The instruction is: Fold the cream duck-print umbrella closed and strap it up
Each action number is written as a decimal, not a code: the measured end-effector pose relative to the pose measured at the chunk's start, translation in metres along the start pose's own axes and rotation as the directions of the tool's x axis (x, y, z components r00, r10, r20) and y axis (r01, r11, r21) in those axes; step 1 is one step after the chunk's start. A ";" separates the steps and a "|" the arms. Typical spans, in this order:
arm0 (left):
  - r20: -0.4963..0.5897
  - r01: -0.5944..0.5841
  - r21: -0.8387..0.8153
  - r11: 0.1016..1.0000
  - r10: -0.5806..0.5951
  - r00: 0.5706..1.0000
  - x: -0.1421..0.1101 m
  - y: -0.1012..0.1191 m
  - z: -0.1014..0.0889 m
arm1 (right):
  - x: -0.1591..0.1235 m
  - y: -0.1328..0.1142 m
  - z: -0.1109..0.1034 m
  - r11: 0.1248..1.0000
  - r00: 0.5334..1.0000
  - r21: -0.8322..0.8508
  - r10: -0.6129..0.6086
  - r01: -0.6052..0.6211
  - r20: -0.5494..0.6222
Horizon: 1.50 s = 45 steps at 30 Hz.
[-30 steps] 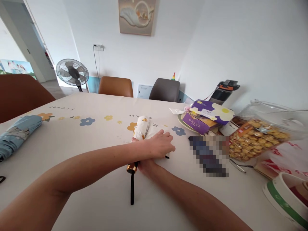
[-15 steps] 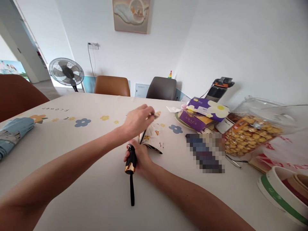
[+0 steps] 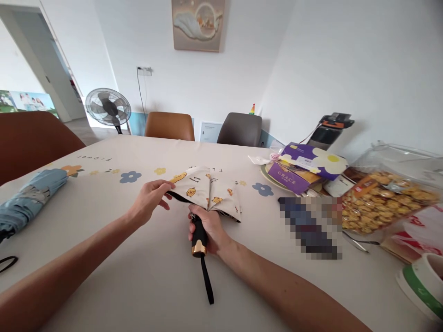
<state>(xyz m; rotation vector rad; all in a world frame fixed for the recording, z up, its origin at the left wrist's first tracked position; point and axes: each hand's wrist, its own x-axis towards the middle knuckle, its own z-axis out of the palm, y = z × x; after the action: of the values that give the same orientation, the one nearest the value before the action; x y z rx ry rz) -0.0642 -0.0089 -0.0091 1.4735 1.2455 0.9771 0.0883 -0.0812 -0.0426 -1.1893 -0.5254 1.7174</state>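
A small folding umbrella (image 3: 207, 191) with a cream, duck-printed canopy lies on the flowered tablecloth (image 3: 138, 272). My right hand (image 3: 209, 228) is wrapped round its black handle with the gold ring, and a black strap trails toward me. My left hand (image 3: 150, 199) pinches the left edge of the canopy, which fans out loosely to both sides.
A folded blue umbrella (image 3: 29, 198) lies at the table's left edge. On the right are purple boxes (image 3: 304, 168) on a plate, a clear bag of snacks (image 3: 384, 196), a blurred dark object, a black bottle and a green-rimmed bowl (image 3: 420, 286). Chairs and a fan (image 3: 108, 107) stand beyond.
My left hand left the rolled canopy, lifted over it, then came down on its left side and pulled the fabric open. My right hand kept the handle.
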 end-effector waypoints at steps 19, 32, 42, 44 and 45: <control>0.424 0.009 -0.061 0.998 0.018 0.905 0.008 -0.017 -0.022 | -0.003 -0.023 -0.027 0.939 0.973 -0.255 -0.222 0.232 0.069; 0.257 0.243 -0.382 0.892 -0.150 0.955 0.024 -0.022 -0.008 | -0.008 -0.008 -0.019 0.875 0.972 -0.423 -0.205 0.235 0.116; -0.074 0.053 -0.520 0.853 -0.107 0.992 0.032 -0.019 0.001 | -0.005 -0.012 -0.021 0.892 0.975 -0.395 -0.187 0.221 0.124; -0.050 0.093 -0.454 0.886 -0.129 0.990 0.036 -0.029 0.003 | -0.006 -0.013 -0.021 0.891 0.971 -0.391 -0.193 0.233 0.141; -0.037 0.117 -0.404 0.907 -0.143 0.989 0.037 -0.034 0.003 | -0.006 -0.013 -0.021 0.888 0.970 -0.394 -0.193 0.236 0.145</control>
<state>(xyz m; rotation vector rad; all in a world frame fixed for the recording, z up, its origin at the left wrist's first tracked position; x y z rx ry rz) -0.0632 0.0287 -0.0425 1.0323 1.0933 1.1203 0.1135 -0.0841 -0.0390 -1.2782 -1.0823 1.5223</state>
